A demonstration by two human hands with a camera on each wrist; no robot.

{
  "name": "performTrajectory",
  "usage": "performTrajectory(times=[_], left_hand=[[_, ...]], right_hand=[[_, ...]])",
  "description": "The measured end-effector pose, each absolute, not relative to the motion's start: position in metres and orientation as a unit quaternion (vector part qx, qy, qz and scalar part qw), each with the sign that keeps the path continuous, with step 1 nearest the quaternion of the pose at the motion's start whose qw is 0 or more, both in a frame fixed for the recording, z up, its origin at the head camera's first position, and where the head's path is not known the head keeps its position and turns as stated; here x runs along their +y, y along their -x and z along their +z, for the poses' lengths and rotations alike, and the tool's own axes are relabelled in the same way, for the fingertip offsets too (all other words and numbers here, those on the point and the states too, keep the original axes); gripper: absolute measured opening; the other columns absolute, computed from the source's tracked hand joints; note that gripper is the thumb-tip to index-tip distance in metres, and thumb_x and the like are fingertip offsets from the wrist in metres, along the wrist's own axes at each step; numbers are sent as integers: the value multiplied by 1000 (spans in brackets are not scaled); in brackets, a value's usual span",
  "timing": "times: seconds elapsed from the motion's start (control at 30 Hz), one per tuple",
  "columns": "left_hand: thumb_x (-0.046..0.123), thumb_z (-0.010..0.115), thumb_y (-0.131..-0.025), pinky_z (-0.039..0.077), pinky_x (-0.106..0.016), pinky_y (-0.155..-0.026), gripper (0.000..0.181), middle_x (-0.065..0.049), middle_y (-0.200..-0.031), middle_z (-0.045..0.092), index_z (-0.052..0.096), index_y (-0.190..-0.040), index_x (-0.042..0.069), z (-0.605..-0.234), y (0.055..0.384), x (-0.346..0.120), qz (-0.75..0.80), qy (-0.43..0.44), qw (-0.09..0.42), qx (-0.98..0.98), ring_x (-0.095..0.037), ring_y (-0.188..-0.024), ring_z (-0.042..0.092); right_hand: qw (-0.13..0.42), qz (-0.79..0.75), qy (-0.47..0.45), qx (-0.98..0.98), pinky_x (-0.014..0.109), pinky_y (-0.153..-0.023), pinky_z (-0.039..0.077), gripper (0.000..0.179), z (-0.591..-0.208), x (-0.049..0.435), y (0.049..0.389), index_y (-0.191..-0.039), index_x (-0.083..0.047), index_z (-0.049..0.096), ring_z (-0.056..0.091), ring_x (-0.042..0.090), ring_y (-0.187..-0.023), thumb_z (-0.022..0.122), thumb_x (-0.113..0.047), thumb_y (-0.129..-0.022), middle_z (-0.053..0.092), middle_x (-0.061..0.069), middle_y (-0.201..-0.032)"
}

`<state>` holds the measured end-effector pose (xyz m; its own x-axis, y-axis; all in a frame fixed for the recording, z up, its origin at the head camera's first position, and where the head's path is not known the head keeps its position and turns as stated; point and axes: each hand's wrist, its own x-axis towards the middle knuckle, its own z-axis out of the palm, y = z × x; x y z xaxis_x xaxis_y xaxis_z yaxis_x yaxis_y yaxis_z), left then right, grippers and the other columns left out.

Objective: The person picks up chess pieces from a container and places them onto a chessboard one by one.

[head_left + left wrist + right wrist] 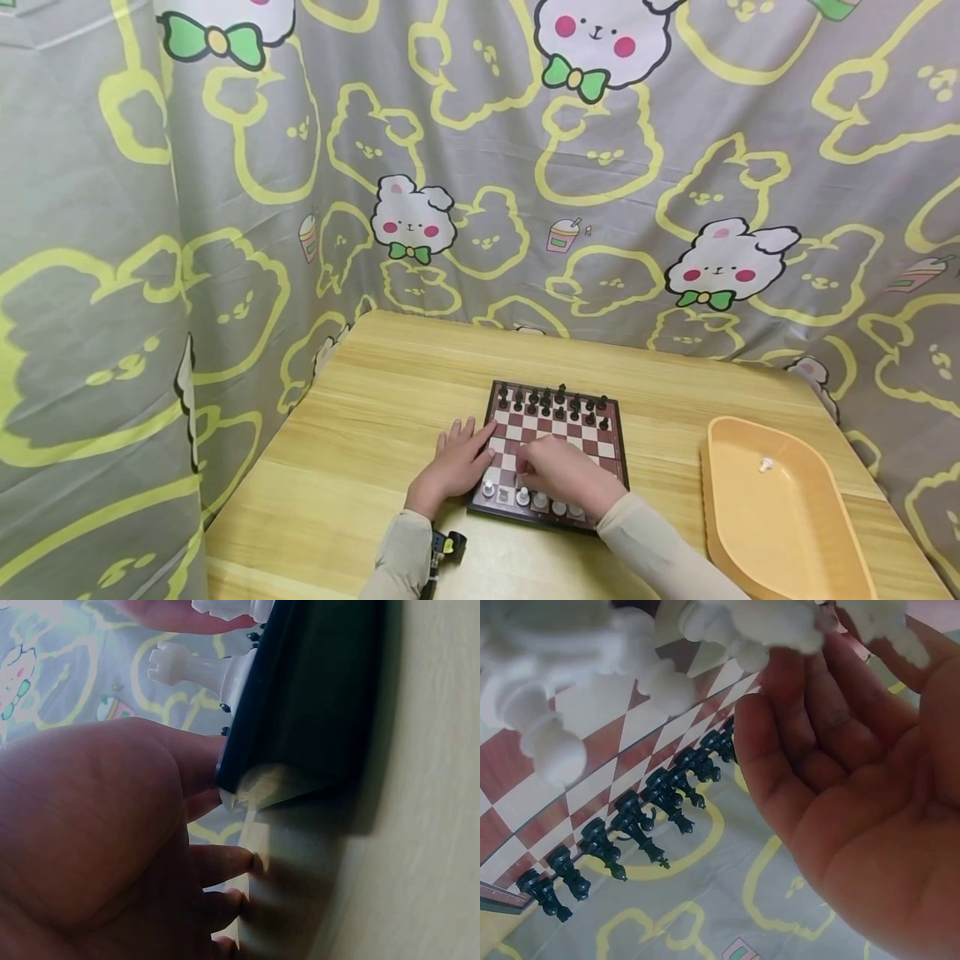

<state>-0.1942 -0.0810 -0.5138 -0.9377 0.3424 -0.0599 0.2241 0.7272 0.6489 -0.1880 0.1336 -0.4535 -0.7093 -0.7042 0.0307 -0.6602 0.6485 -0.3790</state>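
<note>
A chessboard [513,432] with red-brown and white squares lies on the table. My left hand [450,468] rests at its left edge, fingers spread, with the thumb and index fingertip on the board. Over the near half, the curled fingers of my right hand [566,477] pinch a white chess piece, mostly hidden by the hand. White pieces [540,502] stand along the near side, among them a rook [171,664] at the near left corner. Two rows of black pieces [560,412] line the far side; the right wrist view shows them beyond my fingers.
To the right of the board sits an orange tray [787,533] with one small white piece [765,465] in it. A dark strap-like device [450,546] is at my left wrist. Behind the wooden table [360,400] hangs a patterned grey curtain [480,150].
</note>
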Motion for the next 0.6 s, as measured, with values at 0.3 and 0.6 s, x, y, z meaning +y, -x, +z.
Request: performTrajectory(times=[0.3,0.6], left_hand=[[28,45,-109,5,-70,-121,53,-34,-163,24,42,-159,11,-516,193,-83,337,-153,88,925,-55,-153,11],[28,44,-110,3,-68,-122,53,-33,-164,22,40,-160,12,-513,194,-80,342,-151,87,923,-54,-154,8]], right_hand=[[95,-223,346,906,25,-66,56,10,-449,142,187,-93,-9,77,58,0,-66,69,-12,-99,70,-8,-80],[86,-333,280,896,26,-74,58,17,-422,206,184,-109,-8,75,67,10,-82,67,-21,-101,74,-1,-95]])
